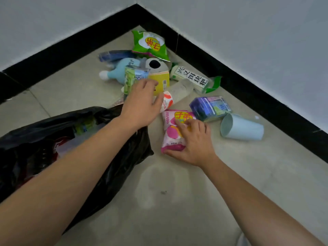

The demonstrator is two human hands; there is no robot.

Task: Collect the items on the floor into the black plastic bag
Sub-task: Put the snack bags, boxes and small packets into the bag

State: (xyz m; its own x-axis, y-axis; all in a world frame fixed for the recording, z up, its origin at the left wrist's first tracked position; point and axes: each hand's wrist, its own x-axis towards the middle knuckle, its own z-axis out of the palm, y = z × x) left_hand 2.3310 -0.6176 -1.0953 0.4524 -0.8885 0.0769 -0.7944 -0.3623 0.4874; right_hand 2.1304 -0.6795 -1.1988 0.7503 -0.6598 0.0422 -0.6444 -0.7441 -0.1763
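Arms outstretched — left hand, fingers relaxed; right hand gripping a pink packet.

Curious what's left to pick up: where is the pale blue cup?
Head view: the pale blue cup lies on its side at the right, near the black skirting, just right of the blue packet.

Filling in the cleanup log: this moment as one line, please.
right hand: grips pink snack bag | left hand: open, over bottle | black bag: open, items inside | cup: on its side

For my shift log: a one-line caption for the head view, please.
Right hand grips pink snack packet; left hand over the clear bottle, beside the open black bag.
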